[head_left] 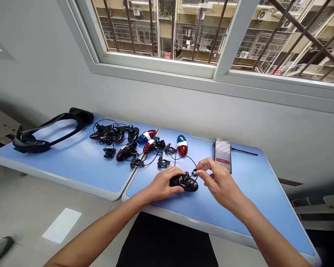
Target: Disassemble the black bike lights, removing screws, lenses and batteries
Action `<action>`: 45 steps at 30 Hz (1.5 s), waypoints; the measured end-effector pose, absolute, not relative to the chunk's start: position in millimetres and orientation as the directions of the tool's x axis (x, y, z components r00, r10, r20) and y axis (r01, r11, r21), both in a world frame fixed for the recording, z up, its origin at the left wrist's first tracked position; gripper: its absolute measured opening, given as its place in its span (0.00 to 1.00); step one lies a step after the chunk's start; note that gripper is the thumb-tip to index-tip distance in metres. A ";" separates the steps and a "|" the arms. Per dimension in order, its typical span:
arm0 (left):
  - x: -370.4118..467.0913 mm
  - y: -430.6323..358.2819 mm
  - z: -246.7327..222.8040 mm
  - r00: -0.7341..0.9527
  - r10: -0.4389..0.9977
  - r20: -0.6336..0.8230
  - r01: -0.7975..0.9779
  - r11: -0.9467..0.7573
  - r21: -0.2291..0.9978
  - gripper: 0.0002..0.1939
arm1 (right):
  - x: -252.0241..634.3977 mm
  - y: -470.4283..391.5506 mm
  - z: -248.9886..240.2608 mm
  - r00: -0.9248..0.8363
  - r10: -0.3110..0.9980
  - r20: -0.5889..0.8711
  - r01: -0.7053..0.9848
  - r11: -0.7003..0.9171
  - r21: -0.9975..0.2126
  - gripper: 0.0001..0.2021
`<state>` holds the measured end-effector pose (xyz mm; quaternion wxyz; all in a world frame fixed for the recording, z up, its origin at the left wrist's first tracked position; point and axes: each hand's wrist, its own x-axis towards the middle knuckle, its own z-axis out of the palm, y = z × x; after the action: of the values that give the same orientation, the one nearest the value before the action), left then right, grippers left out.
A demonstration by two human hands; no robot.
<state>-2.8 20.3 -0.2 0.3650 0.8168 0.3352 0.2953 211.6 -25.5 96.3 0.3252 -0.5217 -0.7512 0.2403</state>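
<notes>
A bike light (193, 186) lies with its black underside up on the blue table. My left hand (164, 184) grips its left end, thumb along the near side and fingers over the far side. In my right hand (215, 180) is a screwdriver (205, 168), pinched between thumb and fingers. Its shaft slants down to the left toward the mount in the middle of the light; whether the tip sits in a screw is too small to tell. A thin black cable loops from the light to a black clamp (163, 162) behind it.
Several similar lights lie behind and to the left, including a red-and-blue one (182, 145). A phone (223, 155) lies right of my hands with a black cable (245, 151) behind. A black headset (48, 133) rests on the left table. A wall and window (161, 63) stand behind.
</notes>
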 end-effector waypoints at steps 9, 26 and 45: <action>-2.8 17.8 0.1 0.597 0.760 0.257 0.307 -0.512 0.802 0.21 | 206.7 -25.5 116.4 -0.335 0.916 0.223 0.682 0.398 -0.613 0.06; -3.6 17.4 -0.5 0.586 0.771 0.249 0.322 -0.504 0.801 0.20 | 194.7 -28.0 102.0 -0.187 0.822 0.537 0.651 0.513 -0.559 0.06; -2.8 17.8 0.7 0.588 0.770 0.247 0.315 -0.499 0.807 0.20 | 200.0 -26.4 95.1 -0.198 0.784 0.588 0.653 0.553 -0.517 0.14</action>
<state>-2.8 17.8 0.7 0.3714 0.8099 0.3352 0.3064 200.0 -26.4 95.1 0.4281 -0.4667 -0.7702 0.0764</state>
